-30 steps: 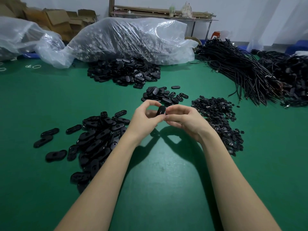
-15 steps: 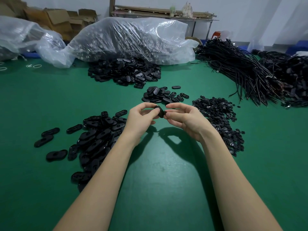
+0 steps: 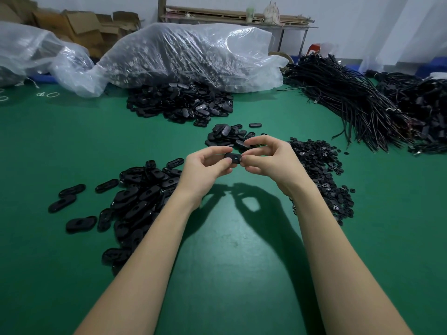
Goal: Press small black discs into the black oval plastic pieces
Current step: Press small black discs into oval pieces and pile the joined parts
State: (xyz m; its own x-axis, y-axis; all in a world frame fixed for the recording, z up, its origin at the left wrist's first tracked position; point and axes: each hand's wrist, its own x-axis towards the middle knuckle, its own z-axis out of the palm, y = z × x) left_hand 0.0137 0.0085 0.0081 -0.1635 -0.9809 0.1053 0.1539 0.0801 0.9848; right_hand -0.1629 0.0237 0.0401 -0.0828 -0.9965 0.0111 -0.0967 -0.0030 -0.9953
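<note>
One black oval piece (image 3: 233, 157) is held flat above the green table (image 3: 232, 238), between both hands. My left hand (image 3: 205, 169) pinches its left end with thumb and fingers. My right hand (image 3: 268, 159) pinches its right end, thumb and fingertips pressed against it. Whether a small disc sits in it I cannot tell. A pile of oval pieces (image 3: 140, 197) lies to the left of my left forearm. Just right of my right hand, small black discs (image 3: 319, 170) are spread in a heap.
A smaller heap of oval pieces (image 3: 229, 136) lies just beyond my hands, a larger one (image 3: 181, 105) farther back before a clear plastic bag (image 3: 188, 56). Bundles of black cables (image 3: 350, 100) fill the right rear. Cardboard boxes (image 3: 79, 27) stand at the back left.
The oval piece has turned from on edge to lying flat between my fingertips. Both hands stayed in place, fingers shifting on the piece.
</note>
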